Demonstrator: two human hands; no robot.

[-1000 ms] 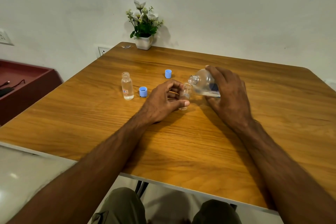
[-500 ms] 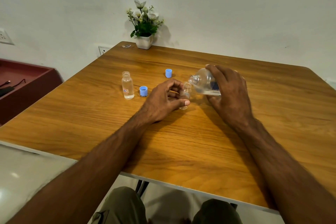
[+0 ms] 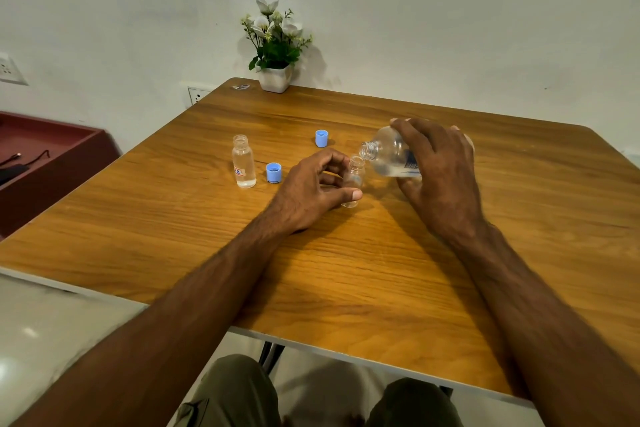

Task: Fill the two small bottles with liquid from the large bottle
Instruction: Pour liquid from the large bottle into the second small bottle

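My right hand (image 3: 436, 177) grips the large clear bottle (image 3: 388, 156), tipped on its side with its open mouth just above the neck of a small clear bottle (image 3: 354, 180). That small bottle stands upright on the table, held between the thumb and fingers of my left hand (image 3: 311, 191). A second small bottle (image 3: 243, 163) with a red-edged label stands uncapped to the left, filled with clear liquid. Two blue caps lie loose: one (image 3: 273, 173) beside the filled bottle, one (image 3: 321, 138) farther back.
The wooden table (image 3: 346, 270) meets the white wall, where a white pot of flowers (image 3: 274, 48) stands at its far edge. A dark red cabinet (image 3: 45, 166) with cables sits to the left. My knees show under the near edge.
The large bottle's mouth has dropped slightly closer to the small bottle's neck. Both hands keep their holds.
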